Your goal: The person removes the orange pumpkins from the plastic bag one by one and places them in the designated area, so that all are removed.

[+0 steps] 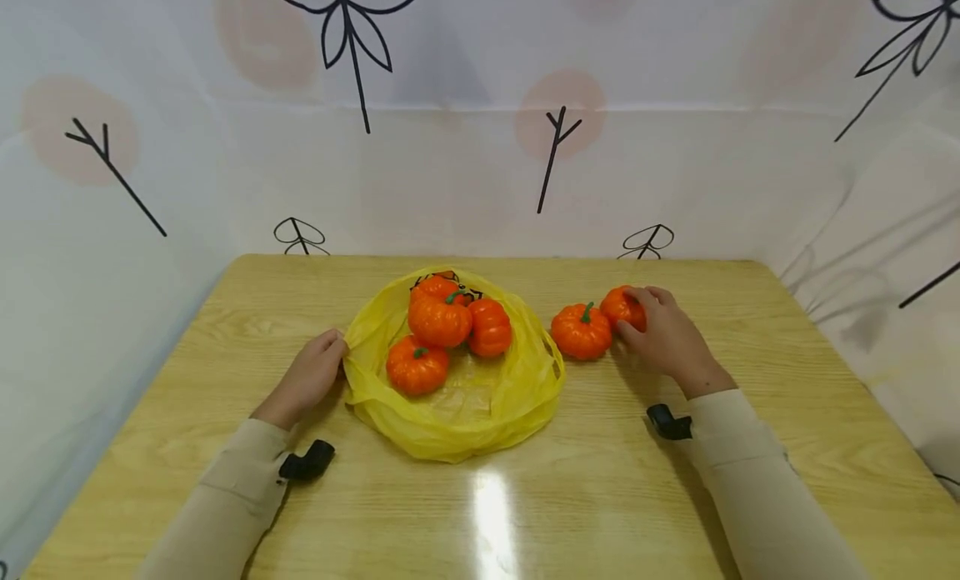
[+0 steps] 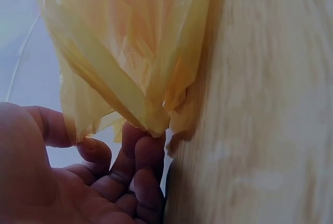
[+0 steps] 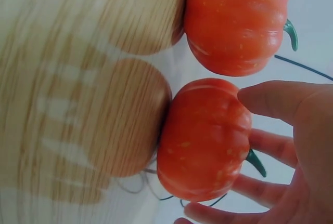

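Note:
A yellow plastic bag (image 1: 457, 434) lies spread on the table with its mouth gaping upward. My left hand (image 1: 311, 376) pinches the bag's left rim; the left wrist view shows the thin plastic (image 2: 119, 78) gathered at the thumb and fingertips. Inside the bag sit several small orange pumpkins (image 1: 417, 366), one resting on top of others. To the right of the bag, my right hand (image 1: 671, 338) grips a pumpkin (image 3: 203, 141) standing on the table, thumb on one side and fingers round the other. Another pumpkin (image 1: 581, 332) stands between that one and the bag.
The wooden table (image 1: 405, 522) has a bright glare streak near its front. A white patterned cloth (image 1: 450, 180) hangs behind the table and along both sides. Dark wrist camera mounts (image 1: 307, 462) stick out beside the sleeves.

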Demonstrator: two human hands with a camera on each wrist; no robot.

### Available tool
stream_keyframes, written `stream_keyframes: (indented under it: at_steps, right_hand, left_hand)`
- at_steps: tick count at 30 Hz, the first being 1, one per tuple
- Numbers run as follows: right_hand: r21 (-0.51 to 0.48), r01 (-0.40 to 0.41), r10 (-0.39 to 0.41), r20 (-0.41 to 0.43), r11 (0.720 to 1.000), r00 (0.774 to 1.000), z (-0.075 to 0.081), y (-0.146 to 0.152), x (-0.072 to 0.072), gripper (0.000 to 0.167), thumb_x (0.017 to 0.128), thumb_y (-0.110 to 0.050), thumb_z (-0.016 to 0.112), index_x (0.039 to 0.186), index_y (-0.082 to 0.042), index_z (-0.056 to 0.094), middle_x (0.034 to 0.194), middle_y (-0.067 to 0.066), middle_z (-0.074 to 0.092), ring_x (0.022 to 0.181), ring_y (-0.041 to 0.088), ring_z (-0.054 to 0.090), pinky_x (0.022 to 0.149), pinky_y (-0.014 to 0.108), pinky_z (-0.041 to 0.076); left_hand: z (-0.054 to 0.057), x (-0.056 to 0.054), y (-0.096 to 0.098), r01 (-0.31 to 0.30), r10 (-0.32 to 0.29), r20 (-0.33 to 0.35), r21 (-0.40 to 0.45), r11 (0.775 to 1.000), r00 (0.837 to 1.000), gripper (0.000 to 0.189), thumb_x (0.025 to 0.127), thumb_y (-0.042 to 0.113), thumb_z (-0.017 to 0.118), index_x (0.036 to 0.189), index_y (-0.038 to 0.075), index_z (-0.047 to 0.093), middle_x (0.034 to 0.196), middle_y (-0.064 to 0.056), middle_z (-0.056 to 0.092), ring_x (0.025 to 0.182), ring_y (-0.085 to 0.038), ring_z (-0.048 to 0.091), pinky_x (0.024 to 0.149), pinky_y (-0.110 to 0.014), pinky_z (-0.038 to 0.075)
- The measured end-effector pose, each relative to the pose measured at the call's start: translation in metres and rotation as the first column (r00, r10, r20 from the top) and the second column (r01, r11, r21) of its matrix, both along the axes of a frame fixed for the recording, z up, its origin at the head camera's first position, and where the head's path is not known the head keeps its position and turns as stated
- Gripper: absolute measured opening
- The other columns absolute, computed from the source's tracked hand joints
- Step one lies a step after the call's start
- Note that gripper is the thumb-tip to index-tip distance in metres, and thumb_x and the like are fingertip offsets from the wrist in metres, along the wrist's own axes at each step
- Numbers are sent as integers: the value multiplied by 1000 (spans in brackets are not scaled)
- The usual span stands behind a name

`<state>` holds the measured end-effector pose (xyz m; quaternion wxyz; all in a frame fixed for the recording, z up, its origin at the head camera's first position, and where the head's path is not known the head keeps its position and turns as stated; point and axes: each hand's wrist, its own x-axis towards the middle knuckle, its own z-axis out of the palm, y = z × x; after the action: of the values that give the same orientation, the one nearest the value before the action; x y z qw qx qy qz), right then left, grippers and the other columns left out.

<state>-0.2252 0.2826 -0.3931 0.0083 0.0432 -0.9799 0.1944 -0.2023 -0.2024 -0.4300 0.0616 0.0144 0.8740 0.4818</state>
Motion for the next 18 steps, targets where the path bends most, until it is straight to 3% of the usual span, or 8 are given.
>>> stream_keyframes:
  at_steps: [10,18]
  right_hand:
    - [-43,9,-15,-136,999,991,3,-7,2,53,97,-21,59,145,-3,44,155,34,25,137,59,28,104,74,30]
    - [-135,-43,-3,-323,990,947,3,-21,8,48,93,-12,61,139,-2,51,154,29,31,137,57,29,107,74,26]
  left_hand:
    - [3,0,1,-19,19,19,2,1000,1000,24,101,20,36,82,7,42,76,-5,40,70,-20,40,67,-29,36]
    - [4,0,3,-20,20,19,-17,1000,1000,24,101,21,37,82,7,43,76,-5,40,69,-21,40,66,-29,36]
